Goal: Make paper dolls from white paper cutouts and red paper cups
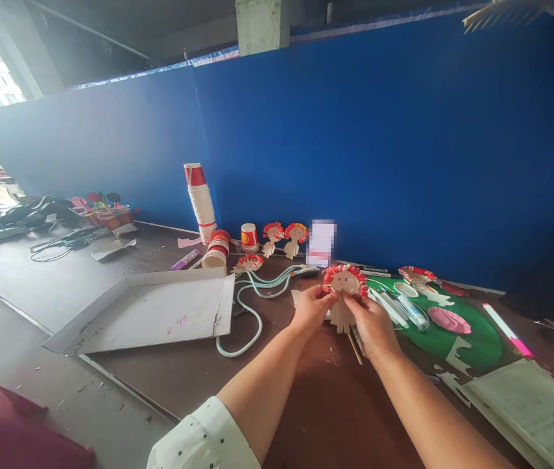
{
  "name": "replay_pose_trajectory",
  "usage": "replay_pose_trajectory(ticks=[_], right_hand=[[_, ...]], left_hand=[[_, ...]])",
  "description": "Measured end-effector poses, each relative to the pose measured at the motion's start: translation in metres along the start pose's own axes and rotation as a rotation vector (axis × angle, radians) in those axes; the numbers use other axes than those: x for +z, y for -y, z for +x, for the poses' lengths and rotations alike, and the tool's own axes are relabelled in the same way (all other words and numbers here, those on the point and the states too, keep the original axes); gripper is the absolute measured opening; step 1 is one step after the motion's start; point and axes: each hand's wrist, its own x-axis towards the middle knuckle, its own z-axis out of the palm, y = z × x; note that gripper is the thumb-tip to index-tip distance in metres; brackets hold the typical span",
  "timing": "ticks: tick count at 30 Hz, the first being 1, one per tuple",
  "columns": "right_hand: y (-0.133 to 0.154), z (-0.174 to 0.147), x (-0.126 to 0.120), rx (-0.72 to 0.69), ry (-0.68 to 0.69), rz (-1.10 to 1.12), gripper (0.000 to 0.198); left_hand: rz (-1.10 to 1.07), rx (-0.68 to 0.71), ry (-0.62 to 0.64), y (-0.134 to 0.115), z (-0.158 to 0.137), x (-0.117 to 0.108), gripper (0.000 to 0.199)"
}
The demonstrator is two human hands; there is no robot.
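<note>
At the centre right of the frame, the left hand (314, 307) and right hand (374, 322) together grasp a flat cream-coloured paper doll with a drawn face and a fringed red-and-white ruff of hair (345, 280). Each grip is closed on the doll, thumbs meeting near its neck just under the face; the doll is upright above the dark brown desk (316, 417). A thin tan stick (355, 349) shows below it, beside the right hand.

Just above the centre of the frame's lower half, two similar red-fringed dolls (296, 240) lean near the tall blue partition (379, 143), with a red-and-white paper cup (249, 238) to their left. Further left rises a tall stack of white and red paper cups (202, 205). A shallow white cardboard box (154, 316) sits in the lower left, with a pale blue looped cable (260, 326) next to it. Right of the hands, a green sheet (476, 335) carries a pink scalloped disc (449, 320), and a white marker with a pink cap (507, 331) lies at its right edge.
</note>
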Motion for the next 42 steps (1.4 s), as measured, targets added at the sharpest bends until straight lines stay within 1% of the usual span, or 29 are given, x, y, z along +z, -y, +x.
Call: replay_pose_trajectory(ticks=[2,4,8,12,19,25,29,33,36,40,42], right_hand=[[0.001,0.0,0.0,0.014,-0.003,0.048,0.037],[0.002,-0.001,0.001,-0.002,-0.009,0.073,0.036],[0.003,-0.002,0.003,-0.005,0.008,0.109,0.033],[0.003,-0.002,0.004,0.03,0.029,0.174,0.027],[0.011,-0.006,0.009,0.1,0.042,0.244,0.028],[0.017,-0.008,0.013,0.166,0.04,0.311,0.029],[0.013,-0.005,0.014,0.197,0.029,0.407,0.028],[0.01,-0.004,0.015,0.203,0.008,0.397,0.028],[0.01,-0.006,0.015,0.194,0.053,0.356,0.032],[0.012,-0.007,0.011,0.225,0.198,0.301,0.041],[0.013,-0.007,0.009,0.248,0.244,0.311,0.044]], left_hand=[[0.02,0.002,-0.032,0.0,0.001,-0.001,0.038],[0.022,0.02,-0.056,0.0,0.001,-0.001,0.037],[-0.048,0.052,-0.065,-0.002,0.001,0.0,0.038],[-0.1,0.03,-0.102,-0.006,0.0,0.002,0.037],[-0.186,-0.006,-0.063,-0.007,-0.001,0.003,0.042],[-0.178,0.016,-0.067,-0.005,-0.001,0.003,0.047],[-0.157,0.035,-0.078,-0.007,-0.002,0.003,0.046],[-0.129,0.02,-0.089,-0.01,-0.003,0.002,0.043],[-0.164,0.009,-0.085,-0.011,-0.002,0.0,0.043],[-0.235,-0.039,-0.062,-0.011,-0.001,-0.004,0.044],[-0.278,-0.067,-0.055,-0.01,-0.001,-0.005,0.043]])
